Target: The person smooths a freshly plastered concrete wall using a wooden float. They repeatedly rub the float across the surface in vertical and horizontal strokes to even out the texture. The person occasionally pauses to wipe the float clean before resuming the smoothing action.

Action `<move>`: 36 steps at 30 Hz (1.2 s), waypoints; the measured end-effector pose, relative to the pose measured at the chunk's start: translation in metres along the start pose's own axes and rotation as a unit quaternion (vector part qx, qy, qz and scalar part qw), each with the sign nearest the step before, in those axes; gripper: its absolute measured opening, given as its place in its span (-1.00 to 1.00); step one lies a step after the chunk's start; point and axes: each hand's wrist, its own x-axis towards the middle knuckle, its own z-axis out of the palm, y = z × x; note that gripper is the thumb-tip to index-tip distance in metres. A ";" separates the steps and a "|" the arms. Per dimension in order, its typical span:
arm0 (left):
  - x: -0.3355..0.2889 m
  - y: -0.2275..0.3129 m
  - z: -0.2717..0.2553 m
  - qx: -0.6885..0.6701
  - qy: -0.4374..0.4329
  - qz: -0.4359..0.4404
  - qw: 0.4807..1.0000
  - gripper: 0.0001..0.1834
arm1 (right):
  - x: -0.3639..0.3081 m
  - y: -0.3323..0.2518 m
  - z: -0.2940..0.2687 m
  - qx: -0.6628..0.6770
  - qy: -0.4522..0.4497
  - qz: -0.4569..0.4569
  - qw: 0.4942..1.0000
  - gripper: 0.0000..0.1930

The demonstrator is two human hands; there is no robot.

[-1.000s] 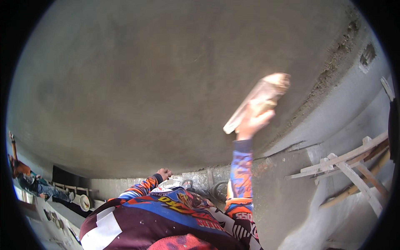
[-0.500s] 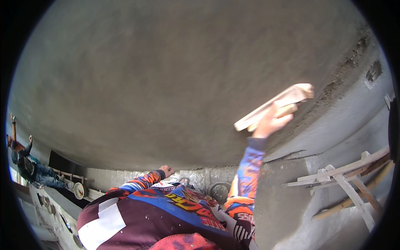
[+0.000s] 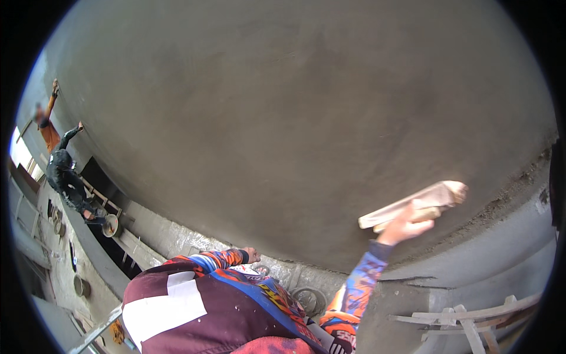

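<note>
My right hand grips the handle of a long wooden float, its flat board toward the grey plastered wall. The float lies slantwise near the wall's right part, its far right end higher; motion blurs it a little. Whether its face presses fully on the plaster I cannot tell. My left hand is close to my waist, beside the wall's lower edge. Its fingers look curled in, and no tool shows in it.
Two people work at the wall on the far left, arms raised. Near them is a bucket on planks; another bucket stands lower down. A round tub sits below me. Wooden trestles stand at lower right, beyond a rough plaster edge.
My right hand and the float have moved right and lower in the picture. The whole view has turned, bringing the two people further in. My left hand stays by my waist.
</note>
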 end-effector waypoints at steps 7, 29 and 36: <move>-0.021 -0.047 -0.004 0.047 -0.120 -0.052 0.990 -0.65 | 0.082 -0.168 0.048 -0.067 0.002 -0.130 0.989 -0.46; -0.104 0.273 -0.062 0.023 -0.063 0.415 0.907 -0.50 | -0.021 -0.204 0.087 -0.090 -0.249 -0.413 0.871 -0.24; -0.102 0.187 -0.058 0.091 -0.127 0.285 0.946 -0.46 | 0.090 -0.243 0.088 -0.030 -0.069 -0.214 0.974 -0.39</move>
